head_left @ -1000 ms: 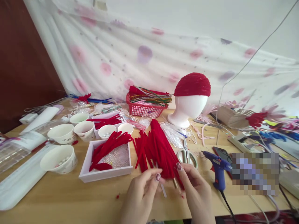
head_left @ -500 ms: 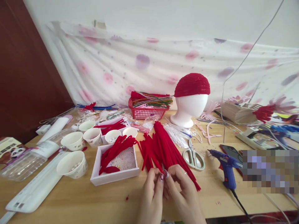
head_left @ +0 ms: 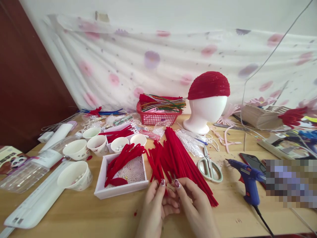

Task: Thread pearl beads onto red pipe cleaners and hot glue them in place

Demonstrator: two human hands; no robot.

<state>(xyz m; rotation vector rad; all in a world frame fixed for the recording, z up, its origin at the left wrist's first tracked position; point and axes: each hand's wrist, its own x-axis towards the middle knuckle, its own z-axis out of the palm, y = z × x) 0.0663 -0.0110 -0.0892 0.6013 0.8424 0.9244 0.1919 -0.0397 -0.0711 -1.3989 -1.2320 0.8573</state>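
Observation:
My left hand (head_left: pixel 154 204) and my right hand (head_left: pixel 193 202) meet low in the middle of the head view. Thumb and fingers are pinched in each. A short bit of red pipe cleaner (head_left: pixel 165 192) shows between them, mostly covered by the fingers. Right behind the hands, a thick bundle of straight red pipe cleaners (head_left: pixel 182 158) lies fanned out on the wooden table. To the left, a white box (head_left: pixel 121 192) holds looped red pipe cleaners (head_left: pixel 123 160) over small pearl beads. Scissors with pale green handles (head_left: pixel 210 170) lie to the right of the bundle.
A blue glue gun (head_left: pixel 250 180) with a cord stands at right, near a phone (head_left: pixel 251 163). Several paper cups (head_left: pixel 75 177) stand at left by a long white tool (head_left: pixel 37 198). Behind are a red basket (head_left: pixel 159 118) and a white foam head (head_left: pixel 206 114) with a red cap.
My hands have moved slightly apart; the thumbs that nearly touched now have a gap between them. The view has shifted a little, so the things at right appear farther right.

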